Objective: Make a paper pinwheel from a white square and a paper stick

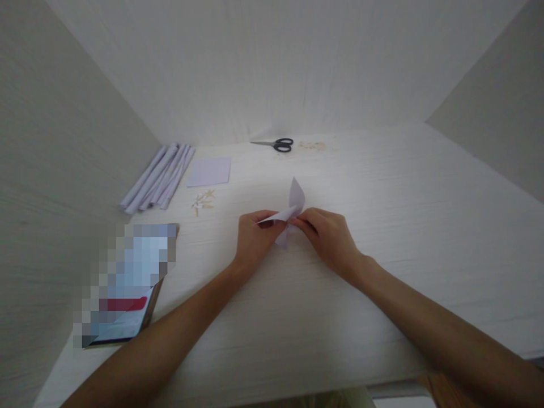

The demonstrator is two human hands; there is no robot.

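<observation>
A small folded piece of pale lilac paper is held above the white table near its middle. My left hand pinches its left flap, fingers curled around it. My right hand grips the paper from the right, thumb and fingers closed on the fold. One pointed flap sticks up between the two hands, and another corner hangs down below them.
Several rolled paper tubes lie at the back left beside a flat lilac sheet. Small wooden bits are scattered near them. Black-handled scissors lie by the back wall. A tablet rests at the left.
</observation>
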